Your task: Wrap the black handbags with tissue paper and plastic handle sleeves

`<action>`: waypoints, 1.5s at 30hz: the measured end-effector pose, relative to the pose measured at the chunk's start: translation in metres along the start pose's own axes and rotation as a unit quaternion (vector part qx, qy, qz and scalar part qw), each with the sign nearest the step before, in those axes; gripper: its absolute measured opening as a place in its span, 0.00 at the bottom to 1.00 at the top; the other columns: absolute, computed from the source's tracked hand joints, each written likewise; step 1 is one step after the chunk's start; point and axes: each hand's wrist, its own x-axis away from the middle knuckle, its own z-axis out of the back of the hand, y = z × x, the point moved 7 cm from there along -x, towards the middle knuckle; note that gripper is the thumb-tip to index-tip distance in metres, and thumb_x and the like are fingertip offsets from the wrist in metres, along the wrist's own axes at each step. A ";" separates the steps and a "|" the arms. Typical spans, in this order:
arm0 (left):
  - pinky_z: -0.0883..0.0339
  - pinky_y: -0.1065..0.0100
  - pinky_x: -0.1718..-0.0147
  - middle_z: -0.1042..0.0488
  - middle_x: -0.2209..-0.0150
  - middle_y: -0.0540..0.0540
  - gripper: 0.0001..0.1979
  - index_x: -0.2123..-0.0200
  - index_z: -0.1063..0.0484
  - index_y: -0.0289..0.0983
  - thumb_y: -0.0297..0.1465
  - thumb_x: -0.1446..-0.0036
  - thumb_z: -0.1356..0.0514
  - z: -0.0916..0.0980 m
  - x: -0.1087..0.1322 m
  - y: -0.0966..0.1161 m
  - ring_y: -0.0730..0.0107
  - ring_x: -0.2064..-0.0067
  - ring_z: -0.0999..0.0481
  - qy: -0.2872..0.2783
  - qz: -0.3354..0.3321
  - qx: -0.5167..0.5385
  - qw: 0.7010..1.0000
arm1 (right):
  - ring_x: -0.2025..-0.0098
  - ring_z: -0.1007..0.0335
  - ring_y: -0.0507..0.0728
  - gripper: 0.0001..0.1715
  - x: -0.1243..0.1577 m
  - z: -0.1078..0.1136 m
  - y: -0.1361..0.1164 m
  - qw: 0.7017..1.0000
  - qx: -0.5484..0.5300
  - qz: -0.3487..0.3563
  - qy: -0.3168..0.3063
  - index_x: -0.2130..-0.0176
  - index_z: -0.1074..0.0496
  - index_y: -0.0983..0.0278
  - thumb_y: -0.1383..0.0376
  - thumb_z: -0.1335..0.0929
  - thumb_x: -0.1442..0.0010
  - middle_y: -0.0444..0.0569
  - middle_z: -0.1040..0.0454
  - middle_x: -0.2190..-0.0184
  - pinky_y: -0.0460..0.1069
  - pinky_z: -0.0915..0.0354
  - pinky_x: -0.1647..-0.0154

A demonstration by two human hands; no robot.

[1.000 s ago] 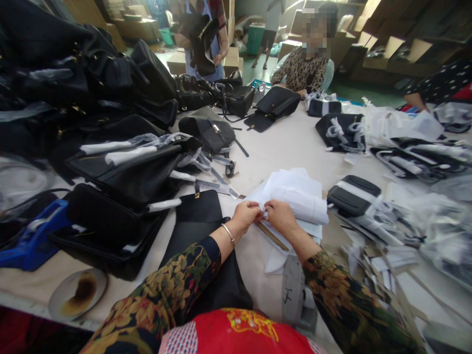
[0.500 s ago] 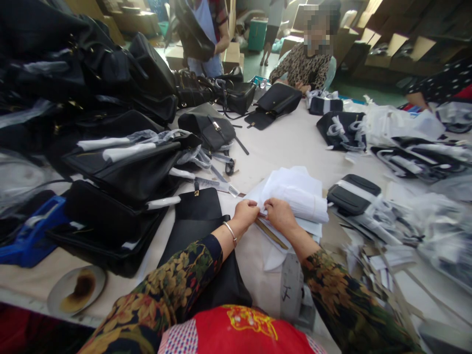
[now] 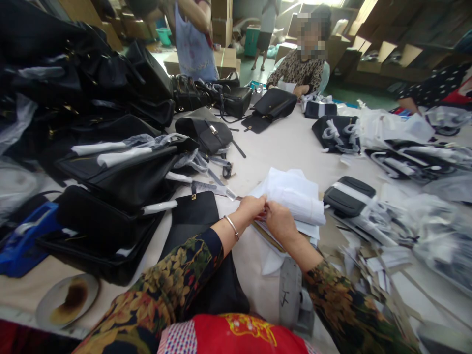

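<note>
- A worker's left hand [image 3: 252, 207] and right hand [image 3: 283, 220] meet fingertip to fingertip over a pale worktable [image 3: 258, 145], at the near left edge of a stack of white paper [image 3: 291, 189]
- Left fingers curl inward, tips drawn together; how tightly they close, and on what, cannot be told behind the knuckles
- Right fingers bend in the same way against the left; any hold there is likewise hidden
- The white paper lies loosely folded just beyond the right hand, a brown strip [image 3: 272, 239] below the hands
- A black bag [image 3: 219, 280] lies partly beneath the left forearm, a grey device [image 3: 290, 290] beside the right
- Across the table sits a co-worker in a spotted top [image 3: 300, 69], beyond more black bags [image 3: 273, 104]
</note>
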 end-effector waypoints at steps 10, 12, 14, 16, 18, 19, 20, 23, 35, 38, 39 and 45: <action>0.24 0.62 0.70 0.25 0.76 0.45 0.13 0.64 0.26 0.31 0.28 0.53 0.29 -0.013 -0.021 0.011 0.59 0.71 0.21 -0.061 0.071 -0.011 0.996 | 0.36 0.44 0.72 0.51 -0.005 0.062 0.069 0.993 0.118 0.021 0.008 0.32 0.44 0.64 0.48 0.28 0.46 0.62 0.36 0.37 0.65 0.45 0.39; 0.22 0.62 0.70 0.25 0.75 0.44 0.13 0.63 0.26 0.31 0.27 0.53 0.29 -0.013 -0.022 0.010 0.59 0.70 0.20 -0.080 0.082 -0.003 0.993 | 0.35 0.45 0.73 0.58 -0.008 0.052 0.086 0.990 0.134 0.011 -0.050 0.30 0.48 0.61 0.48 0.25 0.50 0.62 0.41 0.33 0.65 0.45 0.39; 0.22 0.60 0.70 0.24 0.73 0.43 0.13 0.63 0.26 0.32 0.26 0.52 0.30 -0.012 -0.023 0.008 0.58 0.68 0.20 -0.095 0.089 0.007 0.992 | 0.35 0.44 0.72 0.62 -0.011 0.044 0.097 0.990 0.124 0.006 -0.072 0.29 0.51 0.60 0.50 0.24 0.53 0.62 0.43 0.33 0.63 0.44 0.39; 0.21 0.59 0.70 0.24 0.72 0.43 0.12 0.63 0.27 0.32 0.23 0.52 0.31 -0.012 -0.024 0.007 0.57 0.67 0.20 -0.102 0.090 0.019 0.991 | 0.37 0.40 0.70 0.62 -0.014 0.040 0.103 0.992 0.101 0.009 -0.078 0.29 0.52 0.62 0.52 0.24 0.52 0.63 0.39 0.35 0.59 0.41 0.40; 0.20 0.59 0.69 0.24 0.70 0.43 0.11 0.63 0.27 0.32 0.21 0.51 0.32 -0.012 -0.025 0.005 0.58 0.65 0.20 -0.103 0.087 0.033 0.990 | 0.40 0.35 0.67 0.58 -0.017 0.042 0.110 0.994 0.083 0.011 -0.073 0.29 0.51 0.62 0.55 0.26 0.49 0.62 0.35 0.38 0.57 0.39 0.42; 0.20 0.59 0.69 0.24 0.70 0.44 0.11 0.62 0.28 0.32 0.21 0.50 0.33 -0.012 -0.026 0.005 0.58 0.64 0.20 -0.102 0.086 0.039 0.990 | 0.41 0.34 0.67 0.55 -0.017 0.045 0.114 0.995 0.078 0.008 -0.061 0.29 0.49 0.62 0.57 0.27 0.48 0.61 0.33 0.39 0.56 0.38 0.42; 0.20 0.59 0.69 0.24 0.70 0.44 0.11 0.62 0.28 0.33 0.21 0.49 0.33 -0.012 -0.026 0.004 0.58 0.63 0.20 -0.102 0.085 0.046 0.990 | 0.41 0.33 0.66 0.52 -0.017 0.051 0.119 0.997 0.072 0.005 -0.040 0.30 0.48 0.62 0.58 0.28 0.46 0.60 0.33 0.39 0.56 0.37 0.42; 0.20 0.60 0.69 0.25 0.69 0.44 0.10 0.62 0.29 0.33 0.24 0.47 0.33 -0.012 -0.028 0.003 0.59 0.63 0.21 -0.107 0.092 0.061 0.988 | 0.41 0.32 0.65 0.46 -0.006 0.077 0.132 0.997 0.052 0.005 0.053 0.32 0.44 0.63 0.59 0.29 0.45 0.57 0.31 0.39 0.56 0.37 0.41; 0.21 0.63 0.71 0.23 0.68 0.42 0.12 0.58 0.29 0.33 0.31 0.43 0.34 -0.010 -0.025 -0.009 0.62 0.67 0.20 -0.159 0.131 0.104 0.973 | 0.45 0.30 0.66 0.41 0.026 0.095 0.105 0.989 0.081 -0.053 0.110 0.35 0.41 0.64 0.56 0.30 0.43 0.59 0.28 0.44 0.56 0.34 0.46; 0.21 0.63 0.71 0.22 0.69 0.43 0.12 0.58 0.28 0.32 0.34 0.41 0.35 -0.007 -0.020 -0.009 0.62 0.69 0.19 -0.176 0.127 0.114 0.970 | 0.49 0.29 0.66 0.41 0.009 0.077 0.092 0.985 0.126 -0.097 0.060 0.34 0.41 0.63 0.55 0.30 0.42 0.60 0.26 0.48 0.55 0.33 0.51; 0.21 0.63 0.71 0.22 0.70 0.43 0.11 0.58 0.28 0.32 0.34 0.40 0.37 -0.006 -0.018 -0.009 0.62 0.69 0.19 -0.182 0.124 0.117 0.968 | 0.49 0.29 0.66 0.41 0.005 0.071 0.089 0.984 0.138 -0.107 0.038 0.34 0.41 0.62 0.55 0.31 0.42 0.60 0.26 0.49 0.55 0.33 0.53; 0.22 0.66 0.72 0.22 0.69 0.40 0.05 0.59 0.29 0.29 0.26 0.38 0.41 0.007 -0.012 -0.015 0.63 0.71 0.18 -0.184 0.115 0.126 0.968 | 0.49 0.30 0.68 0.42 0.000 0.056 0.090 0.981 0.158 -0.112 -0.016 0.33 0.44 0.62 0.52 0.32 0.41 0.62 0.28 0.48 0.56 0.34 0.56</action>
